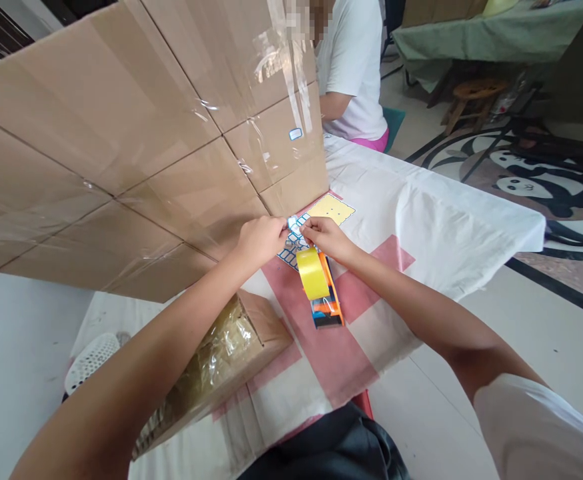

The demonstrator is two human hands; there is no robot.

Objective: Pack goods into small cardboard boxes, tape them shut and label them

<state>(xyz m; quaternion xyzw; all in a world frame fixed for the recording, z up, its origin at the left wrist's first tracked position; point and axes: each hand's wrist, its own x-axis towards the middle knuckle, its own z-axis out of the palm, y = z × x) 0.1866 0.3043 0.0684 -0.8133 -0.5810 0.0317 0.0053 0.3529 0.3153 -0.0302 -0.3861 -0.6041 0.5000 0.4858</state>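
My left hand (264, 238) is closed, thumb and finger pinched at a small white paper piece with a blue edge (292, 223). Close beside it, my right hand (327, 236) also pinches; whatever its fingertips hold is too small to make out. Beneath both hands lie several similar blue-edged white pieces (287, 256), partly covered by the fingers. A yellow roll of tape (313, 275) sits on an orange and blue tape dispenser (328, 312), just in front of the hands. Behind them is a yellow paper sheet (332, 209) with small dots.
A tall taped cardboard panel (171, 153) rises at the left, with one blue-edged piece (295, 134) on it. A taped cardboard box (221, 360) stands under my left forearm. Red and white cloth (331, 360) covers the table. Another person (354, 73) sits beyond the panel.
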